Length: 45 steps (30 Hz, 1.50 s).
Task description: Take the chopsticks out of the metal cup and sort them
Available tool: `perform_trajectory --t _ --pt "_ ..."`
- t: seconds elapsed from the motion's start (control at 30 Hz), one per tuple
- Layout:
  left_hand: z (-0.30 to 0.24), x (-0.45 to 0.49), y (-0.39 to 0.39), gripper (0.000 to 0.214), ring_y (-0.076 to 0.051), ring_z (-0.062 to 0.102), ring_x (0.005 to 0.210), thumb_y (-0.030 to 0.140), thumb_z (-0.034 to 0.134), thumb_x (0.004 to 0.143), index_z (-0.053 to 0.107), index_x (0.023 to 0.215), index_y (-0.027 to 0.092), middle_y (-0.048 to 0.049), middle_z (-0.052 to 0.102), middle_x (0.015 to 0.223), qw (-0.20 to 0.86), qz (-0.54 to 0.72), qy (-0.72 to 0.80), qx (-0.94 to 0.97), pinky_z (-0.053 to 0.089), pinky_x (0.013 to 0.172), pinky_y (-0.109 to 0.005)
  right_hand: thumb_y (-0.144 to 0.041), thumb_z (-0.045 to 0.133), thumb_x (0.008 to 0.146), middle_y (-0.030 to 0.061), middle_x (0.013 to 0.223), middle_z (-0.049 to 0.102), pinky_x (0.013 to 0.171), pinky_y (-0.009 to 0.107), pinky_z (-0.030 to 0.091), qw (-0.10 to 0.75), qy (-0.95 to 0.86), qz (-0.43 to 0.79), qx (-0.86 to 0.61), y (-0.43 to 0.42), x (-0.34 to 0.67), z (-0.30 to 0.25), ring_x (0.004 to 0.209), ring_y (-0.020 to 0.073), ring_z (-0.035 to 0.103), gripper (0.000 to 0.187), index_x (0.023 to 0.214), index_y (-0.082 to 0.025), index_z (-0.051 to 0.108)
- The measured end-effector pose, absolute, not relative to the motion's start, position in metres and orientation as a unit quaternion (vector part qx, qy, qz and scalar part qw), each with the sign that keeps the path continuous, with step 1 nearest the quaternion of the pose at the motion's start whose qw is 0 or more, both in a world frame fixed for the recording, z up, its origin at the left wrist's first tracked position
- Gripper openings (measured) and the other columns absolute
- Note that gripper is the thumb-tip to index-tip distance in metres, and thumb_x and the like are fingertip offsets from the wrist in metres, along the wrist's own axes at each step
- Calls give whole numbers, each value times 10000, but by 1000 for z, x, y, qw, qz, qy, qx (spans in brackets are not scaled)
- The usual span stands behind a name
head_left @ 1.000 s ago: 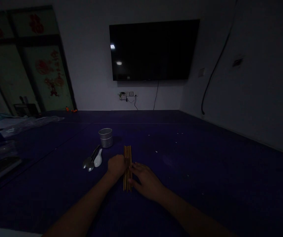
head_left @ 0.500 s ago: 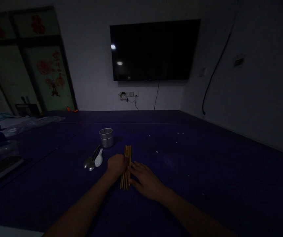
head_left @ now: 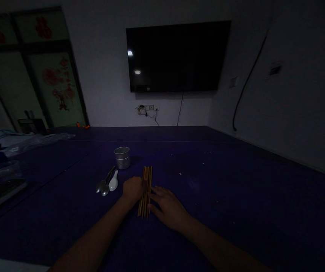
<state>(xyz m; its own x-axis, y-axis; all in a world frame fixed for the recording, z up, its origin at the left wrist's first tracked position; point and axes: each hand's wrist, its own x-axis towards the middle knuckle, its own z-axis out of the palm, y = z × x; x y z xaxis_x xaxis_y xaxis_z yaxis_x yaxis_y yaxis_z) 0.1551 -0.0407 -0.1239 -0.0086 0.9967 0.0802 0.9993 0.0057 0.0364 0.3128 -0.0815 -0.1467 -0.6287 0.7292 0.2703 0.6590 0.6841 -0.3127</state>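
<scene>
Several wooden chopsticks (head_left: 144, 204) lie side by side on the dark blue table, pointing away from me. My left hand (head_left: 134, 189) is closed against their left side, and its thumb side overlaps the edge of the bundle. What its curled fingers do underneath is hidden. On the opposite side, my right hand (head_left: 166, 207) is open, with fingertips touching or very close to the rightmost chopstick. Left of the bundle are a white spoon (head_left: 113, 184) and two metal spoons (head_left: 101, 185), bowls towards me. Behind them stands a silver metal cup (head_left: 122, 158), upright.
The blue tabletop (head_left: 222, 189) bears small white scraps on the right. Clear plastic wrap (head_left: 37, 142) and a dark tray-like object (head_left: 2, 194) lie at the left. A wall-mounted television (head_left: 176, 56) and cables are beyond the table. The room is dim.
The far end of the chopstick bundle has spread slightly to the right. My right hand has shifted a little rightward; my left hand has barely moved.
</scene>
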Motion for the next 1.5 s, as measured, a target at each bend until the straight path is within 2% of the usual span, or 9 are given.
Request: perform_trajectory --t 0.27,0.5,0.7,0.97,1.5 --pt "-126 152 -38 498 -248 664 936 400 266 939 691 992 146 -148 702 945 9 -34 -716 -697 497 769 -296 -324 451 905 89 1308 539 1021 408 340 209 -894 92 -386 -80 313 -145 1231 245 451 339 1195 -212 588" --pt "-126 148 -38 489 -245 664 936 391 274 937 691 991 141 -152 701 944 12 -40 -722 -690 494 773 -295 -283 420 909 80 1353 493 1022 416 341 210 -900 91 -372 -80 312 -147 1241 238 433 391 1282 -238 525" --pt "-125 148 -39 488 -236 665 925 366 259 940 688 980 139 -149 701 933 19 -46 -721 -692 493 758 -293 -248 422 901 72 1339 507 1019 415 343 202 -902 86 -372 -82 311 -144 1246 237 425 344 1203 -240 587" --pt "-121 150 -41 457 -210 657 897 438 295 927 664 956 170 -105 697 935 17 -68 -696 -714 464 728 -263 -232 433 904 72 1260 564 991 375 362 222 -892 92 -383 -83 311 -144 1174 218 491 280 1096 -228 636" --pt "-125 151 -41 308 -206 663 874 335 366 896 624 969 183 -92 693 952 18 -88 -689 -719 472 716 -266 -236 440 902 59 1203 596 958 335 389 216 -895 97 -378 -83 312 -143 1106 198 542 264 1086 -220 630"
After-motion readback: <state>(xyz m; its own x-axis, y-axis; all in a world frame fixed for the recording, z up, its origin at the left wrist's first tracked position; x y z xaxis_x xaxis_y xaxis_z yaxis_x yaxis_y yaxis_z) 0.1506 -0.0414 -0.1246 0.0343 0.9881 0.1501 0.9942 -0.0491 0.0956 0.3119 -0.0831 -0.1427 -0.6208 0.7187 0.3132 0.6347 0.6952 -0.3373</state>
